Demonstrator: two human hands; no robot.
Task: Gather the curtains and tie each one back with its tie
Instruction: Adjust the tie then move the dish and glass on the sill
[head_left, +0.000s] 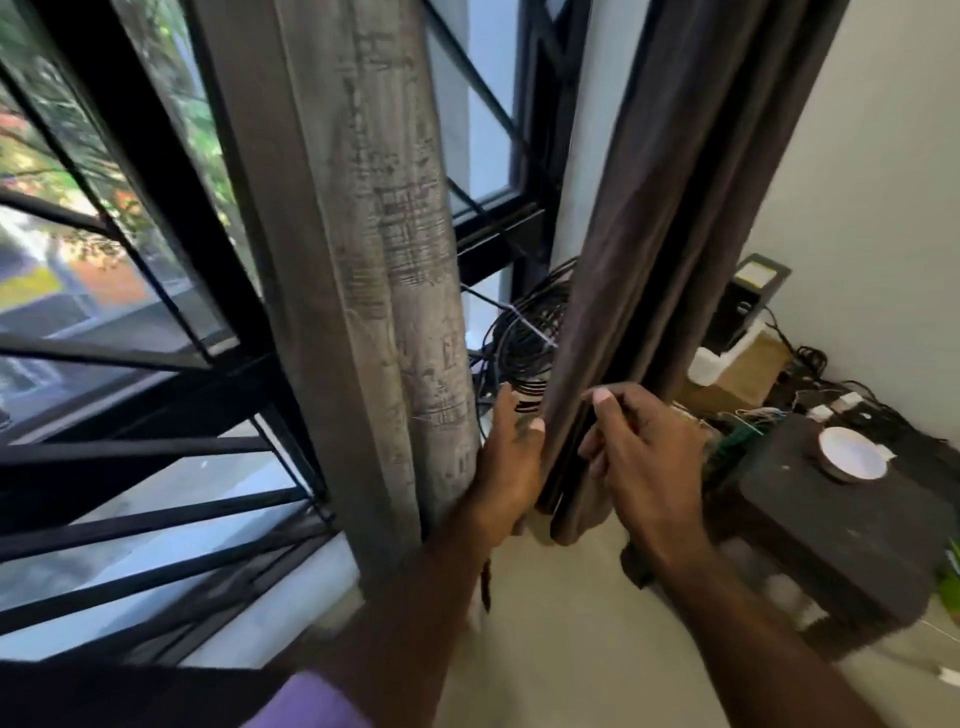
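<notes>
The black-framed window (156, 182) with its barred grille fills the left of the scene. The grey patterned curtain (374, 234) hangs in loose columns beside it, not yet tied. To its right, the dark brown curtain (675, 208) is pictured bunched into narrow vertical folds. Its hem is held just above the pale floor (571, 649).

The cloth is judged soft, limp and fairly heavy, so the folds are likely to slip apart unless squeezed together. A hold around the whole bundle, higher than the hem, would probably be needed before a tie is passed round it.

At the near right, room is limited by the dark stool (857, 519), which stands close to the hem. A cardboard box (748, 369) and loose wiring lie beyond it along the wall. Open floor is left only toward the near side.

The curtain's left edge is pinched by the left hand (511, 462), thumb in front and fingers behind. The front folds are grasped by the right hand (644, 457), its fingers curled in around them.

A coil of black cable (524, 332) sits on the far side, between the two curtains, and could be snagged by a sweeping hem. A white dish (852, 452) rests on the stool top. A dark strip (485, 577) dangles below the left wrist, and whether it is a tie cannot be told.
</notes>
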